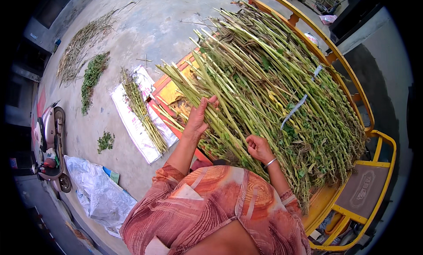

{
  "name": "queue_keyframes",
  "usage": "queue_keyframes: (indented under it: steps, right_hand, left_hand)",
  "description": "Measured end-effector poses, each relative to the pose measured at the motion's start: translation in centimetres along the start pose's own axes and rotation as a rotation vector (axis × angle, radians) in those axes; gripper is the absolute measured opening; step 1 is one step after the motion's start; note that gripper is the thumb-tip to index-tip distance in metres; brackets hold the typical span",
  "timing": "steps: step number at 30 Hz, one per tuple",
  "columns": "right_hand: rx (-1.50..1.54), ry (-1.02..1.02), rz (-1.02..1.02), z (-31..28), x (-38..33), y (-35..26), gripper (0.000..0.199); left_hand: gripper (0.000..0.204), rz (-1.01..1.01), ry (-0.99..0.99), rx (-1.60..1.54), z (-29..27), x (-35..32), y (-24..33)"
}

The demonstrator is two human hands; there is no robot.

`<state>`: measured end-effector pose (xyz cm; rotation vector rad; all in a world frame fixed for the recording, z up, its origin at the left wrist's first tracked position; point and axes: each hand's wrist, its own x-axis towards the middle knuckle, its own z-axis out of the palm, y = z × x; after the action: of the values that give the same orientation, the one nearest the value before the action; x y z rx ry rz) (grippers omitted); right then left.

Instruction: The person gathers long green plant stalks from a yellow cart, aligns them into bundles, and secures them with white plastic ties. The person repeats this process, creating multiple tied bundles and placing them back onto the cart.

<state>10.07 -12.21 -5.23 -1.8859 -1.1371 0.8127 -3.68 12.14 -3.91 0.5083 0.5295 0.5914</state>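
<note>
Cut green stalks (246, 78) lie heaped on an orange-and-yellow cart bed (169, 93), pale ends over its left edge, leafy ends toward the yellow rail (365, 100) at right. Left hand (199, 116) near the left edge, fingers round some stalks. Right hand (260, 148) toward the near edge, fingers curled narrow at the stalks; cannot tell if gripping. Grey concrete floor (150, 30): smaller bundle (140, 107) on white sacks (132, 134), scooter (61, 140) farther left.
</note>
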Motion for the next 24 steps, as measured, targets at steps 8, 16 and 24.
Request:
queue_keyframes:
  steps: [8, 16, 24]
  right_hand:
    - [-0.009, 0.153, -0.054, -0.1, -0.8, -3.4, 0.024]
    - [0.094, 0.500, 0.031, -3.0, -10.9, -5.1, 0.072]
    - [-0.527, 0.841, 0.157, -4.4, -20.1, -9.8, 0.105]
  left_hand:
    - [0.034, -0.069, -0.174, 0.083, 2.5, 0.1, 0.3]
    - [0.025, -0.028, -0.532, 0.027, 13.7, -1.5, 1.1]
    - [0.024, 0.022, -0.842, 0.038, 31.5, -6.4, 5.4]
